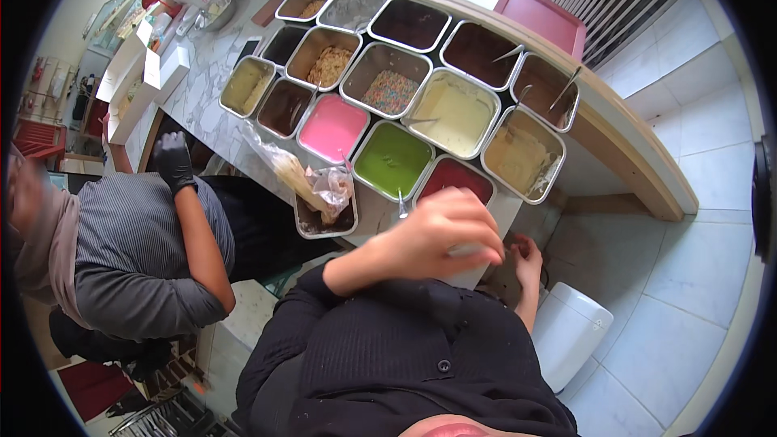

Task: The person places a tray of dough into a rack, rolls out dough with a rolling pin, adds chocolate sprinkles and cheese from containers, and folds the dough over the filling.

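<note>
My left hand (pixel 455 235) is raised in front of my chest, its fingers curled closed. A small pale patch shows at the curled fingers, and I cannot make out what it is. Just behind this hand is a metal pan of red sauce (pixel 458 180), partly covered by it. To its left, a pan of green sauce (pixel 392 160) has a spoon (pixel 402 204) at its near edge. Lower down, past the counter's right end, my right hand (pixel 528 259) hangs with loosely bent fingers apart. Nothing shows in it, and a white lidded bin (pixel 573 328) stands close by.
Several metal pans line the counter, among them pink sauce (pixel 333 127), pale cream (pixel 455 112) and coloured sprinkles (pixel 392 92). A clear piping bag (pixel 303 178) lies over a smaller pan (pixel 326 226). At left stands a co-worker (pixel 146 243) with a black-gloved hand (pixel 175 163).
</note>
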Demonstrator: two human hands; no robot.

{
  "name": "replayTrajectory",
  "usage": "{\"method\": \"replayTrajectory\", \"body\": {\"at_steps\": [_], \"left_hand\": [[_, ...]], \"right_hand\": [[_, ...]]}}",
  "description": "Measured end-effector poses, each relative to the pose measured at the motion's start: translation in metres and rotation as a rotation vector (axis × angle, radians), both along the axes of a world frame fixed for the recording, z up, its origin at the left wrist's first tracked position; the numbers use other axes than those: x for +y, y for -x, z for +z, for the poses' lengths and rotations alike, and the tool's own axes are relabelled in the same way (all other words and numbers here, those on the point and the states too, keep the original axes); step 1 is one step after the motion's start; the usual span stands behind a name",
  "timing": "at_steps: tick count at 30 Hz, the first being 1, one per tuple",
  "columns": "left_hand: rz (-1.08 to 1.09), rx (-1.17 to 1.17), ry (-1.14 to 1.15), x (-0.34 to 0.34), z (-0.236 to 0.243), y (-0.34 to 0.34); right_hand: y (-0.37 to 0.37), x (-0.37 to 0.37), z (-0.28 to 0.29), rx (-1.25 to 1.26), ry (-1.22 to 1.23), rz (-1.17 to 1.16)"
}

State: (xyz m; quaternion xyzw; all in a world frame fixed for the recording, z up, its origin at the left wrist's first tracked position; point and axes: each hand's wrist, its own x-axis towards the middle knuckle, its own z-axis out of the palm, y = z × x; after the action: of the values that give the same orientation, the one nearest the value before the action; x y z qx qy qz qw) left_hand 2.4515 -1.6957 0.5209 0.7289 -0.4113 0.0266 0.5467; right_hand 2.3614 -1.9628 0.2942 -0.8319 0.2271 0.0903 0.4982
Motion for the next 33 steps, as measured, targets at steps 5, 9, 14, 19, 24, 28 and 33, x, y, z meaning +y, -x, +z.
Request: {"method": "replayTrajectory", "body": {"at_steps": [5, 9, 14, 19, 24, 28, 33], "left_hand": [[0.491, -0.144, -0.182, 0.053, 0.012, -0.068], [0.776, 0.053, -0.492, 0.084, -0.008, -0.207], [0.914, 0.121, -1.102, 0.129, -0.095, -0.313], [1.026, 0.131, -1.139, 0.103, -0.101, -0.333], [1.093, 0.027, -1.126, 0.101, -0.098, -0.338], [1.057, -0.023, -1.021, 0.100, -0.100, -0.339], [0.913, 0.029, -0.851, 0.117, -0.102, -0.351]], "right_hand": [[-0.001, -0.006, 0.007, 0.076, 0.035, -0.012], [-0.015, -0.008, -0.001, 0.040, 0.036, -0.034], [-0.025, -0.003, 0.007, -0.024, 0.088, -0.017], [-0.011, -0.018, 0.006, 0.018, 0.085, -0.155], [-0.010, -0.035, -0.008, -0.025, 0.127, -0.194], [-0.017, -0.029, -0.013, -0.031, 0.090, -0.198], [-0.030, -0.010, 0.000, -0.022, 0.073, -0.142]]}}
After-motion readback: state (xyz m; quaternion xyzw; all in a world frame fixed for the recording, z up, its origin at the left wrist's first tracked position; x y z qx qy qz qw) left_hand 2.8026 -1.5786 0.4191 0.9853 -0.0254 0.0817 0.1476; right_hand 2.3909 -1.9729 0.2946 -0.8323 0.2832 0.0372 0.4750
